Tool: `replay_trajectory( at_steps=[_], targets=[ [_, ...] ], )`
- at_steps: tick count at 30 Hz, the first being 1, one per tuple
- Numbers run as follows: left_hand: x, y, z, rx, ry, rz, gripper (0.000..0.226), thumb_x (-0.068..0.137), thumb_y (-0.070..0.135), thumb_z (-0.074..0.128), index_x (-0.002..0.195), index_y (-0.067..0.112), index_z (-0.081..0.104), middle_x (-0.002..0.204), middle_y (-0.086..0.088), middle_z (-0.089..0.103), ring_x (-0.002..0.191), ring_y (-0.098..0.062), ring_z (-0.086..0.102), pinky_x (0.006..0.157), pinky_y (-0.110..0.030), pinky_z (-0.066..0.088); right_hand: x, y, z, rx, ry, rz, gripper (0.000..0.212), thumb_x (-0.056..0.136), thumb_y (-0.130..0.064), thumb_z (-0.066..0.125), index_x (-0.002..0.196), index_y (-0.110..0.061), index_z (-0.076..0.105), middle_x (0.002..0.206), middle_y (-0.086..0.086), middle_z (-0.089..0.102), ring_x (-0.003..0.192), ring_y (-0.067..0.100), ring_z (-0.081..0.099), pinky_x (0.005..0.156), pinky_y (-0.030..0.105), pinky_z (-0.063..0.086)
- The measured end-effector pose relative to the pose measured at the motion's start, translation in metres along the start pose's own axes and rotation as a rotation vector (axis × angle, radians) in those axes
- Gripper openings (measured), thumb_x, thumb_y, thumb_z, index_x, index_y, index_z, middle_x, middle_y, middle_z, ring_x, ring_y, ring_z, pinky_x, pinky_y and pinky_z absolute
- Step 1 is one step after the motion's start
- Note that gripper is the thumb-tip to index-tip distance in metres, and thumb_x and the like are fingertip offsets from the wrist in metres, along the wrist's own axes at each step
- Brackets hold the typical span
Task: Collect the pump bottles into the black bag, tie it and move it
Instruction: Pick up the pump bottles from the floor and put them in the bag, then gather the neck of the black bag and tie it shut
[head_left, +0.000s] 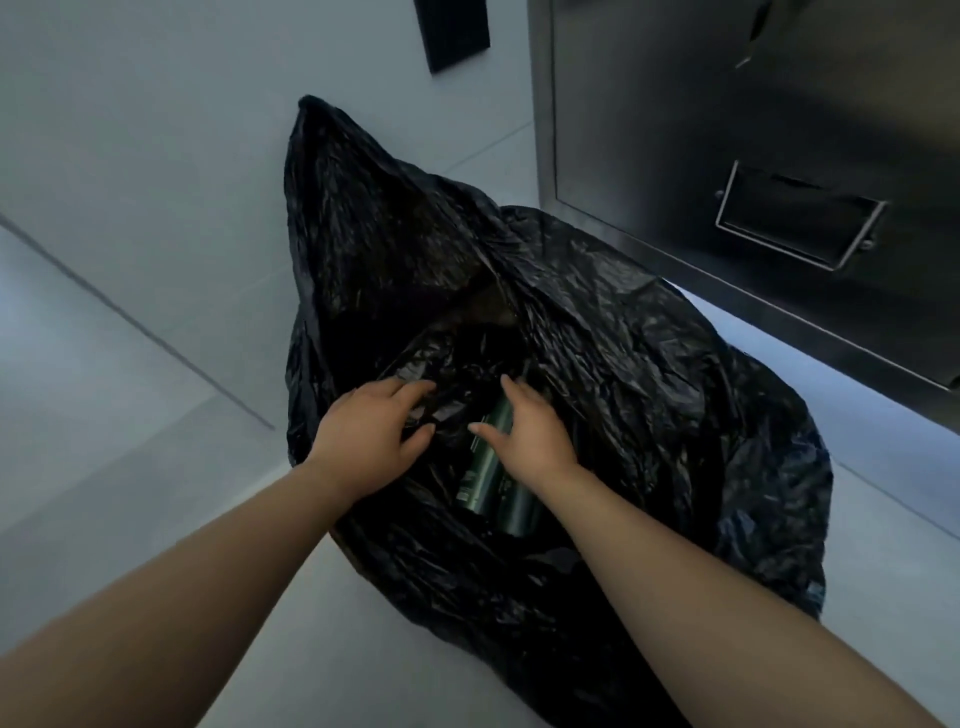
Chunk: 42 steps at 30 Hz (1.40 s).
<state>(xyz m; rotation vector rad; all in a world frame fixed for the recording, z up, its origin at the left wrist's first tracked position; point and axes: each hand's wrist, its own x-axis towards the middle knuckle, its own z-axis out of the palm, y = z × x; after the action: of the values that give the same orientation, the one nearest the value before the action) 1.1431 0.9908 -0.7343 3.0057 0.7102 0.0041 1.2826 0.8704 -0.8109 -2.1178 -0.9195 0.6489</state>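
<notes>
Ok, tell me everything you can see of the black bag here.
The black bag is thin, crinkled, glossy plastic, untied, slumped wide open on the pale floor beside a metal cabinet. One rim corner stands up in a peak. Dark green bottles lie inside. The left hand rests on its folds; the right hand reaches in.

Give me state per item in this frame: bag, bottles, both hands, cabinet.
black bag: on the floor, mouth open, untied, one corner standing up.
pump bottles: two dark green ones visible, lying inside the bag.
left hand: fingers spread, resting on the bag's plastic, gripping nothing.
right hand: open, fingers on the upper bottle, not closed around it.
metal cabinet: door shut.
</notes>
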Motion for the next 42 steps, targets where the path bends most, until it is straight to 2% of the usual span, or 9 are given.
replay_trajectory(
  at_steps=[4,9,14,18,26,30,34,38,42],
  targets=[
    [0.014,-0.02,-0.012,-0.089,0.188,0.089,0.05,0.088,0.038,0.057,0.134,0.022,0.049,0.125,-0.004,0.058,0.115,-0.026,0.054,0.087,-0.038,0.05,-0.014,-0.023,0.0,-0.023,-0.009,-0.13,0.076,0.086,-0.044,0.061,0.148,-0.022,0.023,0.155,0.002,0.026,0.142,0.016,0.023,0.107,0.02,0.02],
    [0.041,-0.053,-0.026,-0.158,0.284,0.271,0.049,0.087,0.038,0.059,0.132,0.019,0.052,0.124,-0.006,0.059,0.113,-0.028,0.055,0.084,-0.04,0.052,-0.04,-0.053,-0.028,-0.109,0.188,-0.181,0.07,0.085,-0.045,0.062,0.145,-0.025,0.033,0.15,-0.005,0.035,0.137,0.008,0.029,0.105,0.012,0.02],
    [0.074,-0.038,-0.024,-0.432,0.199,0.341,0.051,0.088,0.046,0.054,0.134,0.026,0.047,0.131,-0.002,0.054,0.119,-0.023,0.051,0.09,-0.039,0.05,-0.08,-0.077,-0.066,-0.223,0.382,-0.09,0.06,0.083,-0.038,0.067,0.137,-0.02,0.047,0.141,-0.004,0.047,0.129,0.007,0.041,0.105,0.031,0.04],
    [0.079,0.003,-0.003,-0.619,0.056,0.336,0.055,0.086,0.051,0.056,0.134,0.027,0.046,0.134,-0.003,0.051,0.122,-0.021,0.048,0.092,-0.033,0.046,-0.123,-0.072,-0.082,-0.263,0.533,0.056,0.051,0.084,-0.038,0.065,0.131,-0.025,0.052,0.133,-0.01,0.05,0.122,0.006,0.047,0.099,0.026,0.044],
    [0.057,0.028,0.018,-0.37,-0.04,0.543,0.066,0.075,0.069,0.054,0.132,0.036,0.045,0.134,0.007,0.05,0.12,-0.014,0.049,0.086,-0.036,0.053,-0.206,0.012,-0.075,-0.283,0.576,0.328,0.068,0.076,-0.059,0.062,0.135,-0.032,0.043,0.132,-0.013,0.049,0.118,0.005,0.047,0.094,0.018,0.033],
    [0.038,0.024,0.014,-0.312,-0.076,0.514,0.065,0.076,0.07,0.053,0.132,0.037,0.045,0.134,0.009,0.05,0.12,-0.013,0.05,0.088,-0.034,0.052,-0.212,0.038,-0.057,-0.226,0.529,0.333,0.07,0.075,-0.052,0.069,0.135,-0.025,0.045,0.133,-0.004,0.053,0.122,0.013,0.049,0.097,0.021,0.034],
    [0.019,0.042,0.008,-0.334,-0.084,0.532,0.06,0.078,0.066,0.053,0.13,0.037,0.047,0.131,0.01,0.052,0.118,-0.01,0.051,0.089,-0.026,0.048,-0.216,0.043,-0.079,-0.219,0.449,0.255,0.075,0.073,-0.059,0.066,0.137,-0.027,0.043,0.133,-0.007,0.052,0.112,0.002,0.048,0.093,0.017,0.035],
    [0.0,0.1,0.01,-0.308,-0.149,0.648,0.054,0.081,0.061,0.056,0.128,0.035,0.049,0.129,0.011,0.052,0.118,-0.009,0.051,0.091,-0.029,0.048,-0.241,0.055,-0.114,-0.158,0.478,0.234,0.079,0.064,-0.072,0.055,0.132,-0.033,0.045,0.125,-0.012,0.055,0.105,0.004,0.052,0.089,0.025,0.045],
    [-0.033,0.162,0.024,-0.368,-0.158,0.843,0.046,0.082,0.058,0.058,0.122,0.035,0.053,0.124,0.014,0.055,0.117,-0.008,0.05,0.094,-0.032,0.047,-0.275,0.08,-0.125,-0.075,0.545,0.313,0.069,0.071,-0.063,0.062,0.131,-0.033,0.045,0.124,-0.012,0.055,0.105,0.008,0.054,0.09,0.033,0.049]
  ],
)
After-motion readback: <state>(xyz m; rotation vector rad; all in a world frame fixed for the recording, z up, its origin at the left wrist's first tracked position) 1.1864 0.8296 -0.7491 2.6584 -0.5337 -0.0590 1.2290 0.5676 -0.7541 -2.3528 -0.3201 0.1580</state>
